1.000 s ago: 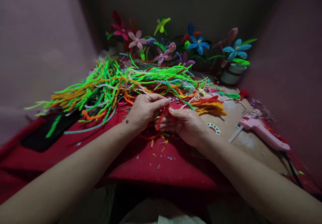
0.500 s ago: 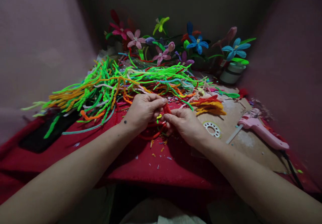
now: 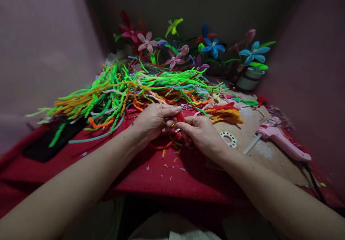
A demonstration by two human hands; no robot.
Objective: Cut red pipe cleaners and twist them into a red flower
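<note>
Close together over the middle of the table, my left hand (image 3: pixel 157 119) and my right hand (image 3: pixel 198 128) both pinch a small red pipe-cleaner piece (image 3: pixel 180 117). Its upper part shows between the fingertips; the lower part is hidden by my fingers. A bit of yellow shows under the left fingertips. Just below the hands, red-handled scissors (image 3: pixel 164 144) lie on the red cloth, partly covered by the fingers. Red and orange pipe-cleaner petals (image 3: pixel 226 114) lie in a stack to the right of my right hand.
A heap of green and orange pipe cleaners (image 3: pixel 115 89) spreads behind my hands. Pipe-cleaner flowers (image 3: pixel 147 42) stand at the back. On the cardboard (image 3: pixel 265 148) at right lie a pink glue gun (image 3: pixel 283 139) and a white ring with holes (image 3: pixel 228 138). A black phone-like slab (image 3: pixel 40 148) lies left.
Both hands stay pinched on the red piece, with small finger shifts. The whole view has moved slightly, so the scene sits a little further right.
</note>
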